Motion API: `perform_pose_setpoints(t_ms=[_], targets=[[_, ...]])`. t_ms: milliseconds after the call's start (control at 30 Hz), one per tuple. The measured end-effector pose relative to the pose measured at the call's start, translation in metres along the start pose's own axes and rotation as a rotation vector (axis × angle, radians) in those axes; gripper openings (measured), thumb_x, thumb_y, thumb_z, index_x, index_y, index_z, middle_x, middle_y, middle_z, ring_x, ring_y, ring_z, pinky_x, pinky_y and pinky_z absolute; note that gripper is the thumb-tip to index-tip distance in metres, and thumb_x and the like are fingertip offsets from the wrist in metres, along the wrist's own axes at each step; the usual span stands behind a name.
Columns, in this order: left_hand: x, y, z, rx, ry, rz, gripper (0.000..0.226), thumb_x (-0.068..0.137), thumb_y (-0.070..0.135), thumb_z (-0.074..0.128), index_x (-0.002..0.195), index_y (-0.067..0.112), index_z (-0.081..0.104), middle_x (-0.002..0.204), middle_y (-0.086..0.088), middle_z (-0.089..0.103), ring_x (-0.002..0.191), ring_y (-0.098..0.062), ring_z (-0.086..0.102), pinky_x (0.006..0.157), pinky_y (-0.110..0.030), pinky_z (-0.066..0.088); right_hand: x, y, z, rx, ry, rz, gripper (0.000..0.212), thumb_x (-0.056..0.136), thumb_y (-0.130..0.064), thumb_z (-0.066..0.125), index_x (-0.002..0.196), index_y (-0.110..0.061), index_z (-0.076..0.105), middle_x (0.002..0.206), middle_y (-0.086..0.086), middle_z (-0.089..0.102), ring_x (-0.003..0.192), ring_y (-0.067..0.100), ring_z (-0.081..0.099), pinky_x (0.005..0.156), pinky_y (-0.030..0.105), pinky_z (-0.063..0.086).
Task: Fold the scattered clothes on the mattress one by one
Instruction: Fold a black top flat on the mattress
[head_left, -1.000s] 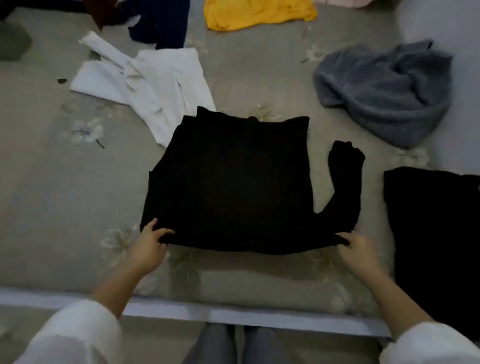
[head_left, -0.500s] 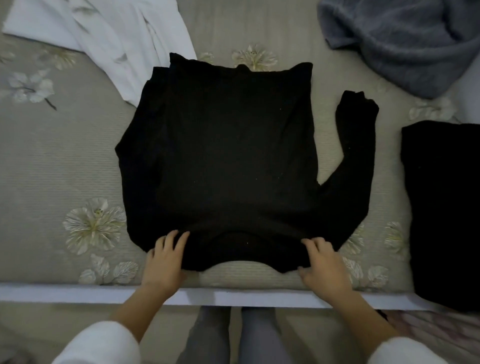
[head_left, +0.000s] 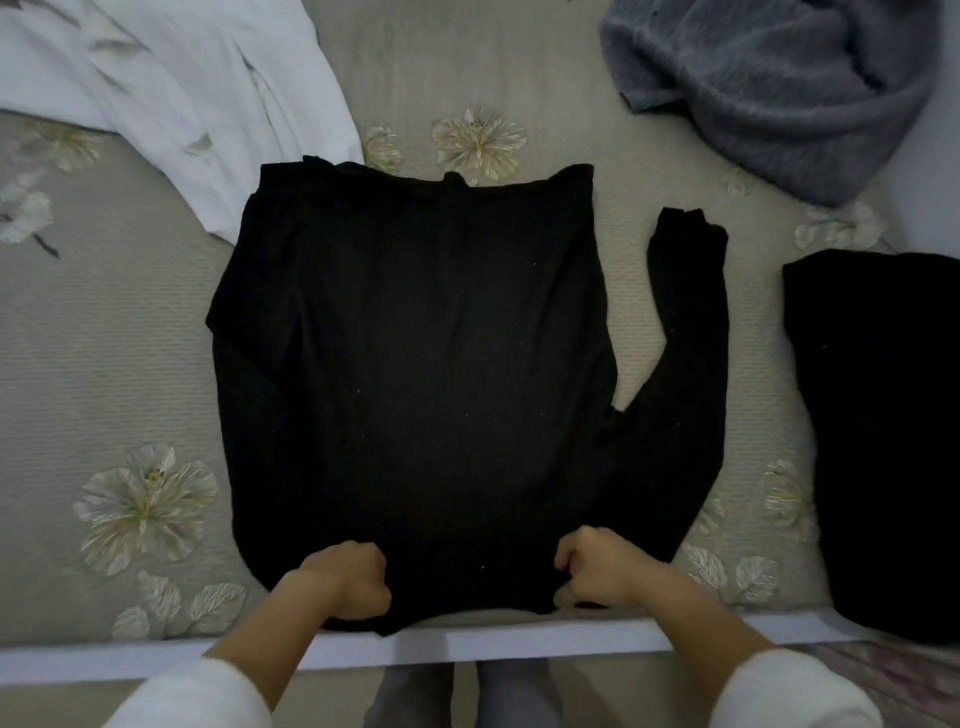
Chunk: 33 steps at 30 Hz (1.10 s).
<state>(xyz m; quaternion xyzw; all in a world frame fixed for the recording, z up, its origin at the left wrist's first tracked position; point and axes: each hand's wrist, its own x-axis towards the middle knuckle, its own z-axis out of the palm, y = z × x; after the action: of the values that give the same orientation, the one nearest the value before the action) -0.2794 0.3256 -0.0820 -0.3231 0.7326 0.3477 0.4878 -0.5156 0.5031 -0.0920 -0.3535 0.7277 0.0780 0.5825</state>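
Observation:
A black long-sleeved top (head_left: 415, 374) lies flat on the grey flowered mattress (head_left: 104, 364), its near hem at the mattress's front edge. One sleeve (head_left: 685, 332) sticks out to the right and bends upward. My left hand (head_left: 348, 582) grips the near hem left of centre, fingers curled into the cloth. My right hand (head_left: 597, 571) grips the same hem right of centre. The two hands are about a hand's width apart.
A crumpled white garment (head_left: 197, 88) lies at the far left, touching the black top's corner. A fuzzy grey sweater (head_left: 779, 83) is heaped at the far right. A folded black garment (head_left: 883, 426) lies at the right edge. The white bed frame (head_left: 467, 644) runs along the front.
The view has dropped closer to the black top. Both hands moved inward along the near hem, and their fingers went from lying on the cloth to curling into it.

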Motion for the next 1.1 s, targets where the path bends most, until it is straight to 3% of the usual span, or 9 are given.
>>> perform_pose_setpoints(t_ms=[100, 200, 300, 533, 667, 800, 967, 1033, 1100], targets=[[0.014, 0.003, -0.039, -0.277, 0.127, 0.04, 0.014, 0.088, 0.025, 0.053, 0.09, 0.024, 0.067, 0.092, 0.001, 0.067, 0.084, -0.013, 0.064, 0.077, -0.028, 0.054, 0.009, -0.004, -0.044, 0.171, 0.131, 0.006, 0.022, 0.077, -0.035, 0.073, 0.094, -0.025, 0.063, 0.094, -0.002, 0.066, 0.083, 0.01, 0.061, 0.073, 0.022, 0.05], [0.035, 0.01, -0.089, -0.392, 0.551, 0.049, 0.012, 0.091, 0.024, 0.056, 0.099, 0.025, 0.063, 0.086, 0.006, 0.066, 0.077, -0.008, 0.063, 0.073, -0.03, 0.054, 0.026, -0.014, -0.098, 0.277, 0.35, 0.001, 0.003, 0.084, -0.023, 0.066, 0.085, -0.02, 0.066, 0.084, 0.002, 0.069, 0.08, 0.015, 0.065, 0.072, 0.024, 0.052], [0.056, 0.013, -0.142, -0.432, 0.914, 0.057, 0.021, 0.09, 0.022, 0.056, 0.11, 0.019, 0.061, 0.093, 0.003, 0.062, 0.081, -0.014, 0.06, 0.076, -0.033, 0.051, 0.055, -0.027, -0.152, 0.421, 0.49, 0.004, 0.005, 0.088, -0.015, 0.062, 0.086, -0.018, 0.065, 0.081, 0.005, 0.069, 0.081, 0.02, 0.067, 0.079, 0.037, 0.056], [0.108, -0.014, -0.265, -0.673, 1.377, -0.018, 0.044, 0.093, 0.02, 0.052, 0.136, 0.016, 0.04, 0.109, -0.001, 0.05, 0.086, -0.015, 0.052, 0.075, -0.029, 0.039, 0.132, -0.056, -0.26, 0.537, 0.844, -0.102, 0.012, 0.094, -0.012, 0.054, 0.105, -0.012, 0.059, 0.077, 0.006, 0.063, 0.068, 0.018, 0.061, 0.058, 0.025, 0.046], [0.133, -0.031, -0.325, -1.113, 1.409, -0.102, 0.061, 0.092, 0.03, 0.055, 0.145, 0.014, 0.03, 0.087, -0.003, 0.062, 0.078, -0.018, 0.059, 0.078, -0.032, 0.048, 0.174, -0.061, -0.308, 0.804, 0.944, -0.066, 0.042, 0.096, -0.02, 0.052, 0.135, -0.008, 0.042, 0.075, 0.006, 0.061, 0.052, 0.013, 0.057, 0.052, 0.025, 0.04], [0.147, -0.044, -0.356, -1.173, 1.348, -0.062, 0.032, 0.091, 0.025, 0.055, 0.118, 0.011, 0.063, 0.066, -0.005, 0.061, 0.04, -0.005, 0.049, 0.05, -0.024, 0.043, 0.197, -0.067, -0.344, 1.104, 0.915, -0.029, 0.064, 0.095, -0.032, 0.054, 0.147, -0.01, 0.023, 0.07, 0.004, 0.064, 0.035, 0.005, 0.048, 0.035, 0.016, 0.034], [0.141, -0.052, -0.372, -1.251, 1.44, 0.018, 0.017, 0.091, 0.026, 0.053, 0.098, 0.014, 0.062, 0.044, 0.003, 0.056, 0.031, -0.004, 0.043, 0.035, -0.014, 0.037, 0.202, -0.071, -0.371, 1.107, 1.06, 0.01, 0.01, 0.095, -0.011, 0.047, 0.101, -0.008, 0.055, 0.062, 0.006, 0.06, 0.028, 0.005, 0.049, 0.031, 0.014, 0.031], [0.139, -0.055, -0.382, -1.286, 1.46, 0.026, 0.018, 0.09, 0.03, 0.052, 0.1, 0.015, 0.057, 0.038, 0.008, 0.053, 0.029, -0.005, 0.042, 0.033, -0.014, 0.034, 0.2, -0.067, -0.382, 1.177, 1.111, 0.012, 0.011, 0.094, -0.007, 0.041, 0.099, -0.007, 0.051, 0.058, 0.008, 0.062, 0.03, 0.009, 0.053, 0.032, 0.016, 0.035], [0.139, -0.058, -0.388, -1.265, 1.452, 0.027, 0.021, 0.088, 0.033, 0.053, 0.101, 0.018, 0.056, 0.036, 0.009, 0.052, 0.028, -0.005, 0.041, 0.032, -0.013, 0.033, 0.195, -0.062, -0.387, 1.193, 0.994, -0.011, 0.015, 0.093, -0.013, 0.044, 0.104, -0.005, 0.051, 0.05, 0.006, 0.064, 0.031, 0.012, 0.054, 0.033, 0.016, 0.036]])
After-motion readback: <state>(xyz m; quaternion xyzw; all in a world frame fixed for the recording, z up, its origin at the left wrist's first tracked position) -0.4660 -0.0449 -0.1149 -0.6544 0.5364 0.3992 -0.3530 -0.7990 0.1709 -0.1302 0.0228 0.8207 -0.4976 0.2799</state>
